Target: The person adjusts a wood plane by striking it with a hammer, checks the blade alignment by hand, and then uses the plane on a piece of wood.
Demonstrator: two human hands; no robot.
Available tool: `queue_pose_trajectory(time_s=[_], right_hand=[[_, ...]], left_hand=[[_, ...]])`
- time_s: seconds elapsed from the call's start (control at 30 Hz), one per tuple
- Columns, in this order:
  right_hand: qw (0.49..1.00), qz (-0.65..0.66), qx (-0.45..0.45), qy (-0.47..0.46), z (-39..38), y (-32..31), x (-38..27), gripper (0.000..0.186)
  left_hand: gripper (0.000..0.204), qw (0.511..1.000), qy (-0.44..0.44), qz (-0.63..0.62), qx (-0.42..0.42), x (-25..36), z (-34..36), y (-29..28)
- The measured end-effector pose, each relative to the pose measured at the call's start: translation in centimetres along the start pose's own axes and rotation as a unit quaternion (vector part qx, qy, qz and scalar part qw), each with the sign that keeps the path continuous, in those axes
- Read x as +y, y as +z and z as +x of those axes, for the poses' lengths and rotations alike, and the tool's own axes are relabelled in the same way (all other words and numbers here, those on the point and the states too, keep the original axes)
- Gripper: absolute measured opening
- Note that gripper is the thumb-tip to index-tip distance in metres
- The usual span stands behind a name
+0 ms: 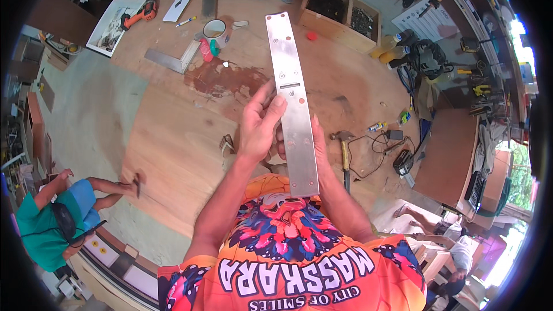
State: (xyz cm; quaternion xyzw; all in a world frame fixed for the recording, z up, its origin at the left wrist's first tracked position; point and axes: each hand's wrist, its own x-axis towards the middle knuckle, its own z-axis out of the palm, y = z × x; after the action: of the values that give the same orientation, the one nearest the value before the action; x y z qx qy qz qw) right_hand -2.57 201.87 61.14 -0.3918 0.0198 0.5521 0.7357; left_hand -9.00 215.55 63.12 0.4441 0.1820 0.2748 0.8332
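A long hand plane [296,121] is held up in front of my chest, its shiny metal sole facing me. The sole has several screw heads and a narrow mouth slot a little above the middle. My left hand [259,124] grips its left side, thumb pressed along the edge and fingers partly behind it. My right hand [318,141] is against the right side, mostly hidden behind the plane. The plane's back cannot be seen.
On the wooden workbench [178,132] are a hammer [344,152], a metal mug [215,31], a try square [175,59], a cordless drill [141,12] and a divided wooden box [340,14] of small hardware. A person in green [43,230] is at the lower left, another [458,247] at the lower right.
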Motion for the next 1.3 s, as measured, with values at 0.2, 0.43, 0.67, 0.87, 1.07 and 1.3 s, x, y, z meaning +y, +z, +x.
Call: queue_pose_trajectory(time_s=[0.2, 0.43, 0.67, 0.87, 1.07, 1.3], right_hand=[[0.999, 0.006, -0.033, -0.025, -1.4, 1.2, -0.5, 0.074], [0.997, -0.020, -0.039, -0.056, -1.9, 0.3, 0.4, 0.078], [0.986, -0.121, -0.040, -0.105, -2.6, 0.9, -0.4, 0.081], [0.991, -0.056, -0.034, -0.114, -2.5, 2.5, -1.1, 0.070], [0.992, -0.042, -0.015, -0.115, -2.2, 2.6, -1.3, 0.050], [0.973, -0.153, 0.002, -0.171, -1.3, 0.9, -0.9, 0.041]], left_hand=[[0.057, 1.000, 0.021, 0.003, -0.012, 2.0, -0.8, 1.2], [0.045, 0.999, 0.020, 0.037, -0.005, 3.5, -0.7, 2.6], [0.030, 0.996, -0.016, 0.075, 0.041, 3.6, 0.6, 2.3], [0.032, 0.998, -0.004, 0.048, 0.047, 2.8, 0.9, 2.5], [0.031, 0.998, -0.003, 0.051, 0.023, 1.6, 0.9, 1.5], [0.065, 0.990, -0.056, 0.000, -0.133, 0.7, -0.2, 0.7]])
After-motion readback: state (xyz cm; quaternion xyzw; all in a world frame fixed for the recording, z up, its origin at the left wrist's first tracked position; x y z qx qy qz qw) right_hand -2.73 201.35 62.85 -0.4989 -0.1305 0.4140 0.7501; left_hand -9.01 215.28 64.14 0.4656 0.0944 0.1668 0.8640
